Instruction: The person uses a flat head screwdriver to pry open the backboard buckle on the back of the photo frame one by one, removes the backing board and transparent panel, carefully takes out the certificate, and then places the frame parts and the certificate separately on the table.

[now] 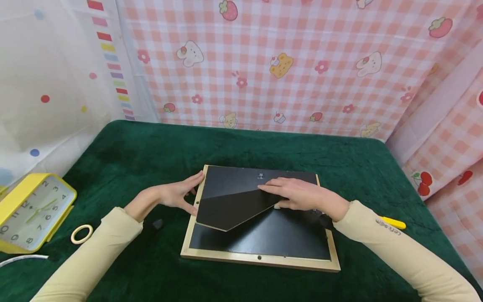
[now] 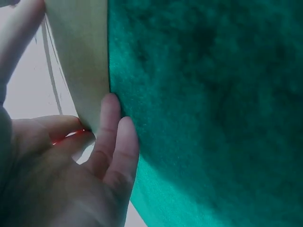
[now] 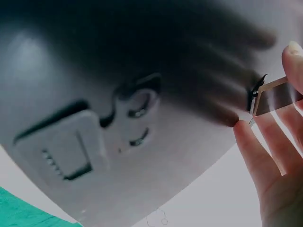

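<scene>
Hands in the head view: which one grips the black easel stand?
The right hand, gripping the easel stand by its edge. The left hand instead rests against the left side of the wooden picture frame.

We see the frame [image 1: 259, 257] lying on the cloth [image 1: 241, 144], its stand [image 1: 234, 212] over the back, the left hand [image 1: 175, 193] at the left edge, the right hand [image 1: 296, 193] on the stand. Left of the frame we find a ring [image 1: 80, 242], then a clock [image 1: 39, 207], a cord [image 1: 26, 256] nearer us; right, a tool [image 1: 394, 222] beyond the right sleeve [image 1: 377, 235]. Behind hangs a curtain [image 1: 245, 105].
</scene>
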A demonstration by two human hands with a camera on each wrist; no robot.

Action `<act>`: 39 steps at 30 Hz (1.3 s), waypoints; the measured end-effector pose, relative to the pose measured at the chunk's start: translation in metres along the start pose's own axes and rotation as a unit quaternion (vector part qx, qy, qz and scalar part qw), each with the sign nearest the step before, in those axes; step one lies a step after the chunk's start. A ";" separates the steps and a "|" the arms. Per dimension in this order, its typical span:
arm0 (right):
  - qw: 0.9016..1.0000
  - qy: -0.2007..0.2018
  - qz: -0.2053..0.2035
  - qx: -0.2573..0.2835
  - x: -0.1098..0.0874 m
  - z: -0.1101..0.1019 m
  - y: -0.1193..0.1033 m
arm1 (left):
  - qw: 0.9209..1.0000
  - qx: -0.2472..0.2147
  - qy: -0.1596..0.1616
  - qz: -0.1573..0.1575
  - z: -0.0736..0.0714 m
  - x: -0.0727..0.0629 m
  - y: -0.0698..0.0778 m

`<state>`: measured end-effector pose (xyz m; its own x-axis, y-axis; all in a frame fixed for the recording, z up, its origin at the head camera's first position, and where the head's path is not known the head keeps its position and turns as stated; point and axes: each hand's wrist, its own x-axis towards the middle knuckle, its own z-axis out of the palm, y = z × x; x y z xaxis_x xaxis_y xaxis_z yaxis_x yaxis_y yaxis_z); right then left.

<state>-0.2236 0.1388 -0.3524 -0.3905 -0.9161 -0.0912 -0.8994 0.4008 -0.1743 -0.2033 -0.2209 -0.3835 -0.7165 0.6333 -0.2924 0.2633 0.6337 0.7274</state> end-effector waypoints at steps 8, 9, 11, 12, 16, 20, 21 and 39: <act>0.997 0.040 -0.021 0.063 -0.007 0.006 0.006 | 1.000 -0.013 0.000 -0.003 0.002 0.001 -0.005; 0.997 0.043 -0.024 0.063 -0.007 0.006 0.006 | 1.000 -0.017 -0.004 -0.004 0.001 0.000 -0.005; 0.997 0.043 -0.025 0.056 -0.007 0.006 0.007 | 1.000 -0.025 -0.010 -0.005 -0.001 0.000 -0.005; 0.998 0.043 -0.026 0.049 -0.006 0.006 0.007 | 1.000 -0.027 -0.012 -0.006 -0.002 0.000 -0.004; 0.999 0.042 -0.021 0.012 -0.004 0.004 0.006 | 1.000 -0.023 -0.014 -0.010 -0.005 0.001 -0.001; 0.999 0.029 -0.018 -0.029 -0.003 0.000 0.004 | 1.000 -0.015 -0.015 -0.014 -0.005 0.004 0.000; 0.999 0.031 -0.020 -0.036 -0.003 -0.002 0.003 | 1.000 -0.013 -0.015 -0.010 -0.005 0.005 0.000; 0.999 0.039 0.021 0.014 -0.024 -0.012 0.012 | 1.000 -0.019 -0.002 -0.022 -0.002 -0.001 -0.001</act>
<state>-0.2271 0.1655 -0.3402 -0.4423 -0.8966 -0.0232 -0.8768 0.4377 -0.1991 -0.2042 -0.2225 -0.3827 -0.7243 0.6074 -0.3262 0.2076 0.6433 0.7369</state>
